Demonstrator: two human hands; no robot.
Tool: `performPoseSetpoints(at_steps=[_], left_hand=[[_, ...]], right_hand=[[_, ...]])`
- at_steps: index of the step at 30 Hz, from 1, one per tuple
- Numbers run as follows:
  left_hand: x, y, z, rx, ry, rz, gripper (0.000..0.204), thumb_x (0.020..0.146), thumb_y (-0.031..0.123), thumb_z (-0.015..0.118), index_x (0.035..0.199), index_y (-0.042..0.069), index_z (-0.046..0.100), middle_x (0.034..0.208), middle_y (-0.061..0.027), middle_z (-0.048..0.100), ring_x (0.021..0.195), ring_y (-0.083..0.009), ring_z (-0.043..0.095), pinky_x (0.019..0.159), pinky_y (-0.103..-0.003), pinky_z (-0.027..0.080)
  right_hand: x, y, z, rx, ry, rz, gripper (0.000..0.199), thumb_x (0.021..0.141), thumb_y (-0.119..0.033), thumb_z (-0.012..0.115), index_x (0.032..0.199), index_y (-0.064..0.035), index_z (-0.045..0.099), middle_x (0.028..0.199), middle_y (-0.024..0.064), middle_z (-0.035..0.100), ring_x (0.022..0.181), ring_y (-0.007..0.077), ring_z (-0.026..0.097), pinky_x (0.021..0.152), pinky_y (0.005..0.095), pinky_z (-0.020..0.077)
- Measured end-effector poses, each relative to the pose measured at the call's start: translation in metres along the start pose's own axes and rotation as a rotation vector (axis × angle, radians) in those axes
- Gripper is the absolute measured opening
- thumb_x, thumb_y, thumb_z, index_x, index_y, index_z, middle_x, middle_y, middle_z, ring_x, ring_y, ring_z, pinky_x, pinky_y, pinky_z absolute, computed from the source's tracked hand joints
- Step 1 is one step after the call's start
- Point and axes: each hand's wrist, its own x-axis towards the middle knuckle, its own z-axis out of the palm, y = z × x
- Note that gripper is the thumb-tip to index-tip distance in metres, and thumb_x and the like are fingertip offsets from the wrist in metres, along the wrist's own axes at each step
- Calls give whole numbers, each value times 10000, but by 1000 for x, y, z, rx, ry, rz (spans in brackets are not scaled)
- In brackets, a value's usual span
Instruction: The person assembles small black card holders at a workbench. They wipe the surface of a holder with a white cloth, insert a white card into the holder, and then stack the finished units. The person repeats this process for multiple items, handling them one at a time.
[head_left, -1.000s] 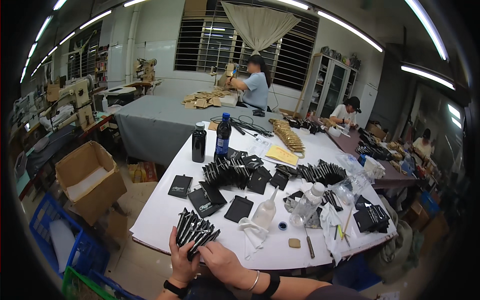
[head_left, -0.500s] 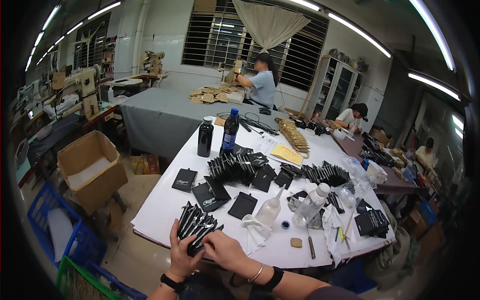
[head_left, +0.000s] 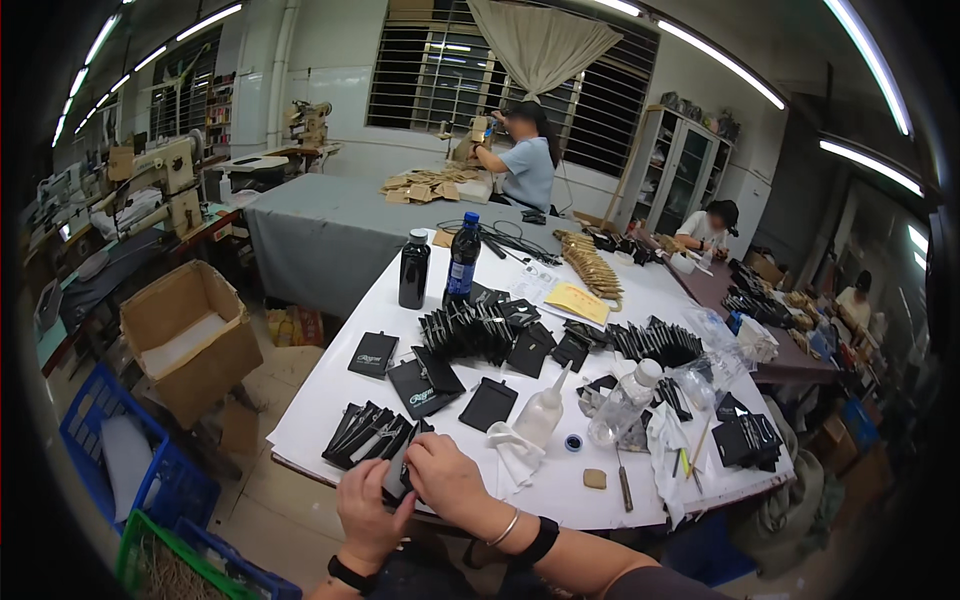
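Observation:
At the near table edge, my left hand (head_left: pixel 366 508) and my right hand (head_left: pixel 446 484) are closed on one small flat black case (head_left: pixel 397 474) with a greyish face. The fingers of both hands meet round its top and sides and hide much of it. Just behind and left of my hands leans a fanned row of similar black cases (head_left: pixel 362 432) with light strips between them. Farther back lie a printed black case (head_left: pixel 372 354), another printed black case (head_left: pixel 412 390) with a piece resting across it, and a plain black case (head_left: pixel 488 403).
A squeeze bottle (head_left: pixel 541 415) stands by a white cloth (head_left: pixel 515 452), near a clear bottle (head_left: pixel 625 405). Rightward lie an awl-like tool (head_left: pixel 625 485) and a tan block (head_left: pixel 595 479). Two dark bottles (head_left: pixel 413 270) stand behind. A cardboard box (head_left: pixel 190 340) is at left; people work beyond.
My hands have come off the row of cases and now hold one case between them. The row lies lower and more spread out on the table, left of my fingers.

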Motion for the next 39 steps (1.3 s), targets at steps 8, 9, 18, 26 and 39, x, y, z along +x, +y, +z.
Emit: performPoseSetpoints(at_steps=[8,9,18,26,39], left_hand=[[9,27,9,87,5,83,197,682,77,720,851,84,619,755,-51,586,779,-267,558,698,-382,426],[8,27,12,58,-5,92,193,685,86,722,849,89,619,742,-47,582,763,-264,559,682,-382,424],[13,32,18,104,-132,306,142,720,75,658,844,64,589,713,-54,544,746,-250,547,712,-396,393],[11,31,18,161,-105,265,106,747,85,623,826,87,552,705,-40,499,752,-217,529,749,-386,387],[8,41,28,320,-231,234,353,778,98,549,1124,59,609,639,-20,512,667,-192,521,730,-347,400]], right_hand=[[-24,7,-19,72,-10,75,81,776,-82,622,840,-60,579,868,85,578,810,276,576,660,365,489],[-26,7,-21,88,8,89,78,777,-82,622,840,-62,580,867,88,579,809,277,576,658,364,488],[-28,36,-22,69,-142,305,88,805,-157,574,800,-70,569,770,134,571,750,330,580,652,433,485],[-12,56,-23,-37,53,88,35,769,-77,627,781,-67,596,763,121,534,739,302,558,651,389,473],[-35,41,-30,-39,212,126,71,746,-51,645,802,-59,602,767,79,573,741,267,575,656,361,471]])
